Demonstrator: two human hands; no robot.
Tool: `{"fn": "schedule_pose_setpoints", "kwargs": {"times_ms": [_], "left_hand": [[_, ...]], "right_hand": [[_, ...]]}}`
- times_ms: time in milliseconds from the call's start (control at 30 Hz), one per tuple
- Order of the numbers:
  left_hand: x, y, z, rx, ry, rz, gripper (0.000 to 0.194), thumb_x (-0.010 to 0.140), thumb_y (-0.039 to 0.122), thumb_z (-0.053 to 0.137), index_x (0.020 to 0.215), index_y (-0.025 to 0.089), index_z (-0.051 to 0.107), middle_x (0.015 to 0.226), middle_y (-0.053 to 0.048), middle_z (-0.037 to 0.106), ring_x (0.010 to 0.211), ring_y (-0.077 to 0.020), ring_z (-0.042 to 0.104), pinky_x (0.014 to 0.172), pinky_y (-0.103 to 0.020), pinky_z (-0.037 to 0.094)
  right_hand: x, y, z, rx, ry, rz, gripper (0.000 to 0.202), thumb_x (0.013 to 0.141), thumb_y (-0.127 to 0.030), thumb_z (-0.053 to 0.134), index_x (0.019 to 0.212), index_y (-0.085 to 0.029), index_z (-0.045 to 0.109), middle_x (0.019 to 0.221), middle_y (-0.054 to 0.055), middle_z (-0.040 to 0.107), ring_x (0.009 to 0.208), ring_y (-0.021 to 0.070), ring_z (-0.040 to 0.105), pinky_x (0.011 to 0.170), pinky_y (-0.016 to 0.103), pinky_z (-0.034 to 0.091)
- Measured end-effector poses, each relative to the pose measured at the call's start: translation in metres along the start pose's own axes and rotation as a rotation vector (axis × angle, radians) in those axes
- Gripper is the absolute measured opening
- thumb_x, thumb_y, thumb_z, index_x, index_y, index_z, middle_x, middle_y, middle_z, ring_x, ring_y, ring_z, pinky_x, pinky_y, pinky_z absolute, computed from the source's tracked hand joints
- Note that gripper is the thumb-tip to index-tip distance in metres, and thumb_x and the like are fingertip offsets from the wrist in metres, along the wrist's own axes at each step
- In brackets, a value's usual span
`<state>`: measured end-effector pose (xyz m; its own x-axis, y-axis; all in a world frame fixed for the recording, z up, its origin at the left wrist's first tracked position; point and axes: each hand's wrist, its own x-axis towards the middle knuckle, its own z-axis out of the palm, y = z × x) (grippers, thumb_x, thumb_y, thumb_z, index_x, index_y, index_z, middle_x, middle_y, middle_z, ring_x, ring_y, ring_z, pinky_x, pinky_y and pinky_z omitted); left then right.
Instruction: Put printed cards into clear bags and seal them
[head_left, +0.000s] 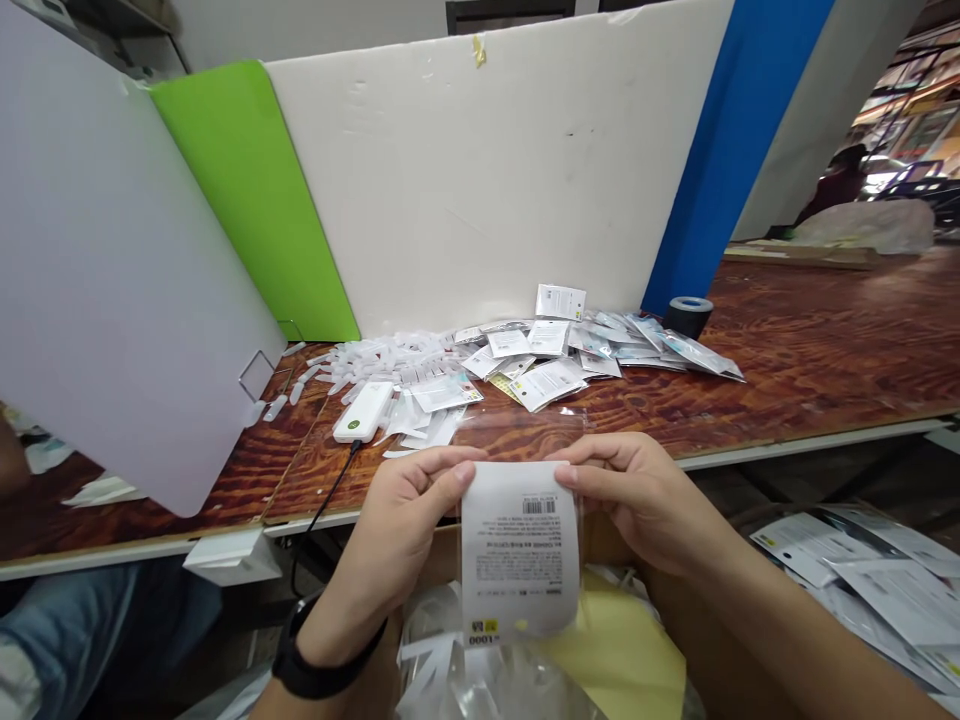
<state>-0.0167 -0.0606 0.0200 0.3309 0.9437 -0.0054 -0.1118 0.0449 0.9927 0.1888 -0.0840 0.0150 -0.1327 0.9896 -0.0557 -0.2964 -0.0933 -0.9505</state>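
1. Far left of the frame: pale board [127, 230] beside a green panel [255, 190].
2. Left of centre, on the counter [810, 340]: white device [366, 408] with a black cord [334, 495].
3. Lower centre: gripping the upper left corner of a printed packet [521, 540], left hand [405, 515] fingers pinched narrow.
4. Likewise pinching its upper right corner, right hand [641, 495] fingers narrow, print upside down.
5. Right of centre: dark tape roll [688, 318] beside a packet pile [551, 382].
6. Lower right: more packets [885, 590].
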Motion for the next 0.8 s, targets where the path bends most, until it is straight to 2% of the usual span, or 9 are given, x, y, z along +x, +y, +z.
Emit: {"fn": "schedule_pose_setpoints", "kwargs": {"times_ms": [100,267,367,467,533,700,800], "left_hand": [[-0.002,-0.001,-0.009,0.052,-0.052,0.015,0.021,0.080,0.031,0.065,0.092,0.014,0.069,0.082,-0.006,0.073,0.074,-0.0154,0.066,0.069,-0.023,0.053],[-0.001,0.001,-0.018,-0.056,0.079,0.014,0.015,0.081,0.030,0.063,0.080,0.015,0.062,0.077,-0.007,0.074,0.071,-0.0209,0.070,0.068,-0.030,0.057],[0.003,0.000,-0.015,-0.148,-0.005,-0.063,0.023,0.078,0.036,0.066,0.083,0.014,0.065,0.082,-0.010,0.074,0.076,-0.0226,0.070,0.068,-0.032,0.057],[0.007,-0.002,-0.011,-0.082,-0.086,-0.076,0.027,0.073,0.036,0.072,0.091,0.016,0.069,0.085,-0.007,0.073,0.076,-0.0179,0.068,0.068,-0.025,0.055],[0.007,-0.005,-0.010,-0.010,-0.116,-0.059,0.020,0.073,0.030,0.073,0.087,0.016,0.071,0.080,-0.004,0.073,0.071,-0.0142,0.066,0.066,-0.021,0.053],[0.005,-0.007,-0.016,0.021,-0.090,0.005,0.013,0.077,0.029,0.068,0.081,0.017,0.073,0.072,-0.001,0.070,0.066,-0.0113,0.062,0.061,-0.018,0.049],[0.002,-0.007,-0.021,0.018,-0.069,0.007,0.013,0.077,0.027,0.067,0.079,0.016,0.072,0.072,-0.002,0.070,0.066,-0.0115,0.061,0.062,-0.019,0.049]], "right_hand": [[0.000,-0.004,-0.005,0.045,-0.021,0.081,0.018,0.057,-0.027,0.083,0.063,-0.014,0.073,0.059,0.004,0.069,0.054,0.0124,0.062,0.052,0.021,0.048],[0.002,-0.008,-0.017,0.098,0.007,0.041,0.018,0.060,-0.029,0.082,0.060,-0.016,0.070,0.058,0.002,0.068,0.052,0.0120,0.061,0.051,0.022,0.048],[0.004,-0.006,-0.015,0.017,0.002,0.017,0.020,0.060,-0.030,0.083,0.059,-0.015,0.070,0.056,0.002,0.066,0.050,0.0094,0.057,0.049,0.019,0.043],[0.004,-0.002,-0.009,-0.051,-0.020,0.030,0.022,0.059,-0.031,0.083,0.059,-0.014,0.069,0.055,0.002,0.066,0.050,0.0084,0.055,0.049,0.018,0.041],[0.005,0.000,-0.007,-0.081,-0.015,0.038,0.022,0.060,-0.031,0.082,0.059,-0.013,0.069,0.055,0.002,0.066,0.050,0.0080,0.055,0.049,0.018,0.041],[0.006,0.001,-0.005,-0.014,-0.084,0.156,0.022,0.061,-0.031,0.082,0.063,-0.013,0.069,0.064,0.005,0.070,0.059,0.0138,0.064,0.058,0.024,0.051],[0.008,0.002,-0.002,0.013,-0.118,0.191,0.021,0.064,-0.031,0.080,0.068,-0.012,0.070,0.066,0.004,0.070,0.061,0.0128,0.064,0.062,0.025,0.053]]}}
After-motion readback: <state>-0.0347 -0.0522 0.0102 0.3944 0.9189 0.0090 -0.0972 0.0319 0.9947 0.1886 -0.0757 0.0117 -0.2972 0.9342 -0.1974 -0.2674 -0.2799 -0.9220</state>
